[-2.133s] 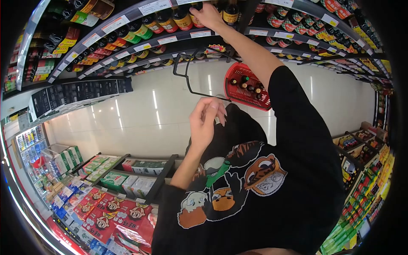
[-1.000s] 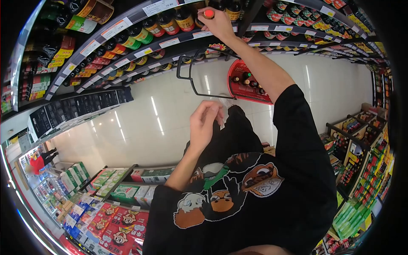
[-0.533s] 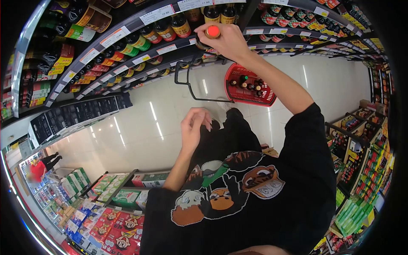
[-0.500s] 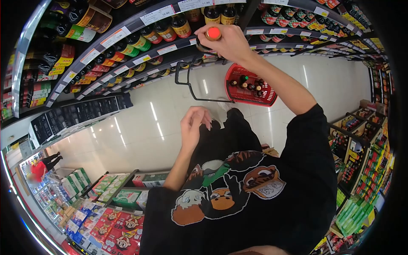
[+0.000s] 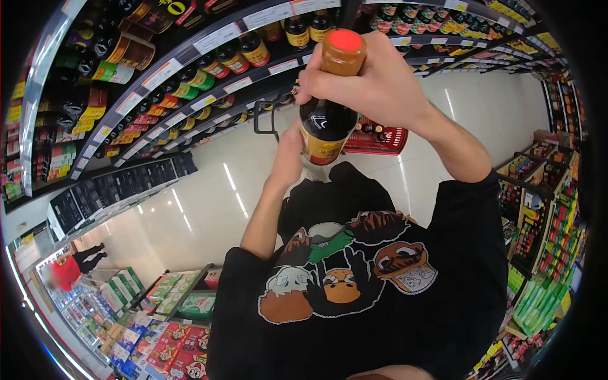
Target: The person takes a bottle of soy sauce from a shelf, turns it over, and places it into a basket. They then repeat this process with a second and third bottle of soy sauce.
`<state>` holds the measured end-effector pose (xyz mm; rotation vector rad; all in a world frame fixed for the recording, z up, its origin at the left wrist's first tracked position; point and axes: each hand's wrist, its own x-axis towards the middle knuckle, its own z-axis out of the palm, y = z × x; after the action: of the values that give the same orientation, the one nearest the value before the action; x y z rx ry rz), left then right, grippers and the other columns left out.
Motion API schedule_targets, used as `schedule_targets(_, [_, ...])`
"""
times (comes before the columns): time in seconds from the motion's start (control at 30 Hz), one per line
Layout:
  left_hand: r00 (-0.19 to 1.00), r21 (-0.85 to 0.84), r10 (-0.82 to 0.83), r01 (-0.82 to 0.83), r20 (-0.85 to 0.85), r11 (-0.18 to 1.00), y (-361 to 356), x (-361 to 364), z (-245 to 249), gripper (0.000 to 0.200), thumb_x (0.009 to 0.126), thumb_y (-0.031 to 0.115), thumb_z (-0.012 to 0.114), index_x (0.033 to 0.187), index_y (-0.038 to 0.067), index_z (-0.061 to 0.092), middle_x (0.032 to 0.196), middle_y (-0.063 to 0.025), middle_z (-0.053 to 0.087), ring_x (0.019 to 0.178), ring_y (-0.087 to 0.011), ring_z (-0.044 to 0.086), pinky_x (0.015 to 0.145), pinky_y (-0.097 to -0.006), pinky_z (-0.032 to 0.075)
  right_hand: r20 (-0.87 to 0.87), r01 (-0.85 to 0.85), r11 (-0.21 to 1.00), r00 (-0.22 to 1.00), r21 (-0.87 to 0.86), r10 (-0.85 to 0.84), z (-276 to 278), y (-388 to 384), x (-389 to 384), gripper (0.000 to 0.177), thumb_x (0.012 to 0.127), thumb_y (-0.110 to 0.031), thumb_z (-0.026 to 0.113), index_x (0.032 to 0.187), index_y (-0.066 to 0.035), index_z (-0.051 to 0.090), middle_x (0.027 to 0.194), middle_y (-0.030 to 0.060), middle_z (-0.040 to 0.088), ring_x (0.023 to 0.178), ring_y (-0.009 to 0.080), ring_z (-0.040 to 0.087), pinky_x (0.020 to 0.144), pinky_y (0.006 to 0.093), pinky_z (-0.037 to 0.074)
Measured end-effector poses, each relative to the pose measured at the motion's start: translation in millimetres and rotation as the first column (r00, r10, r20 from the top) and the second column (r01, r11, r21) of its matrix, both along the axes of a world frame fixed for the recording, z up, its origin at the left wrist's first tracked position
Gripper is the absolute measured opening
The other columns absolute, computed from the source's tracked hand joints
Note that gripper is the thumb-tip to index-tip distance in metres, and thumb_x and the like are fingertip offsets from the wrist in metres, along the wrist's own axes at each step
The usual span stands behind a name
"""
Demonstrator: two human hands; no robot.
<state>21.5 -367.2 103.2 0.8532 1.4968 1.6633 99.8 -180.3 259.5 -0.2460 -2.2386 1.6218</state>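
A dark sauce bottle (image 5: 326,123) with a red cap and a yellow and red label is held up in front of my chest. My right hand (image 5: 380,82) is wrapped round its neck, just below the cap. At its lower left side, my left hand (image 5: 290,155) touches the bottle; its fingers are mostly hidden behind the glass. Below and behind the bottle, a red basket (image 5: 394,143) with several bottles in it stands on the floor, partly covered by my right hand and forearm.
Shelves of sauce bottles with a price-tag rail (image 5: 218,38) curve across the top and left. More stocked shelves (image 5: 529,215) stand at the right. Boxed goods (image 5: 168,345) are stacked at the lower left, where a person in red (image 5: 65,273) is farther off.
The bottle has come nearer to me and its label now shows. My left hand has risen from beside my lap to the bottle, and my hands now hide more of the basket.
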Motion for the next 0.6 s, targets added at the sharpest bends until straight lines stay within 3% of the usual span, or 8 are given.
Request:
schedule_targets(0.07, [0.993,-0.074,-0.108,0.111,0.040,0.991,5,9,4,0.094,0.098,0.077,0.027,0.141,-0.004,0.048,0.130,-0.0161,0.063,0.121,-0.0216,0.060,0.104,-0.0377,0.045,-0.039,0.041,0.999,0.998,0.035,-0.039,5,3,1,0.027,0.084,-0.026,0.071,0.086,0.000,0.075,0.072,0.0072,0.073,0.066,0.0131,0.068,0.065,0.0294,0.054])
schedule_targets(0.23, [0.959,0.193,-0.125,0.076,0.255,0.978,22,51,-3,0.092,0.098,0.076,0.030,0.133,-0.006,0.053,0.123,-0.0143,0.066,0.114,-0.0200,0.062,0.098,-0.0359,0.048,-0.035,0.065,0.984,0.997,-0.165,-0.072,2,17,6,0.031,0.094,-0.031,0.067,0.084,-0.002,0.074,0.069,0.0039,0.071,0.066,0.0093,0.066,0.064,0.0252,0.051])
schedule_targets(0.33, [0.981,0.038,0.061,-0.069,0.187,0.997,29,70,9,0.086,0.102,0.071,0.020,0.139,-0.001,0.049,0.118,-0.0170,0.068,0.100,-0.0269,0.069,0.087,-0.0414,0.056,-0.070,0.083,0.966,0.992,-0.246,-0.103,-11,27,11,0.035,0.095,-0.034,0.068,0.085,0.000,0.068,0.074,0.0060,0.069,0.074,0.0121,0.068,0.074,0.0266,0.054])
schedule_targets(0.4, [0.872,0.102,-0.164,0.131,0.460,0.986,34,74,28,0.087,0.101,0.073,0.018,0.132,-0.002,0.052,0.105,-0.0184,0.069,0.086,-0.0272,0.070,0.078,-0.0397,0.058,-0.022,0.040,0.969,0.999,-0.243,-0.047,-28,34,19,0.040,0.101,-0.038,0.059,0.101,0.001,0.067,0.087,0.0096,0.072,0.085,0.0135,0.068,0.082,0.0280,0.054])
schedule_targets(0.43, [0.814,0.146,-0.156,0.089,0.559,0.985,39,80,32,0.080,0.105,0.066,0.021,0.125,-0.003,0.055,0.101,-0.0191,0.070,0.076,-0.0255,0.071,0.070,-0.0364,0.059,-0.089,-0.017,0.928,0.996,-0.373,-0.018,-38,34,22,0.041,0.104,-0.037,0.053,0.110,0.002,0.065,0.095,0.0121,0.072,0.091,0.0154,0.068,0.085,0.0293,0.054])
schedule_targets(0.5, [0.799,0.105,-0.107,0.055,0.592,0.993,44,87,41,0.080,0.105,0.066,0.020,0.127,-0.003,0.054,0.099,-0.0188,0.069,0.076,-0.0256,0.071,0.071,-0.0363,0.059,-0.128,-0.135,0.789,0.989,-0.599,0.073,-59,33,32,0.055,0.111,-0.041,0.031,0.139,0.002,0.051,0.119,0.0188,0.068,0.102,0.0227,0.068,0.095,0.0353,0.053])
schedule_targets(0.53, [0.780,0.067,-0.069,0.035,0.622,0.997,45,90,46,0.081,0.105,0.067,0.019,0.129,-0.003,0.052,0.098,-0.0184,0.069,0.077,-0.0257,0.071,0.071,-0.0361,0.059,-0.128,-0.146,0.784,0.988,-0.603,0.086,-67,29,37,0.055,0.111,-0.041,0.031,0.139,0.002,0.051,0.119,0.0188,0.068,0.102,0.0227,0.068,0.095,0.0353,0.053])
schedule_targets(0.6, [0.793,0.040,-0.032,0.010,0.608,0.999,45,94,50,0.082,0.104,0.068,0.018,0.130,-0.002,0.051,0.095,-0.0178,0.069,0.077,-0.0261,0.071,0.072,-0.0363,0.060,-0.155,-0.145,0.578,0.987,-0.803,0.033,-82,16,46,0.065,0.110,-0.051,0.024,0.145,0.000,0.045,0.127,0.0194,0.064,0.104,0.0256,0.068,0.096,0.0382,0.053])
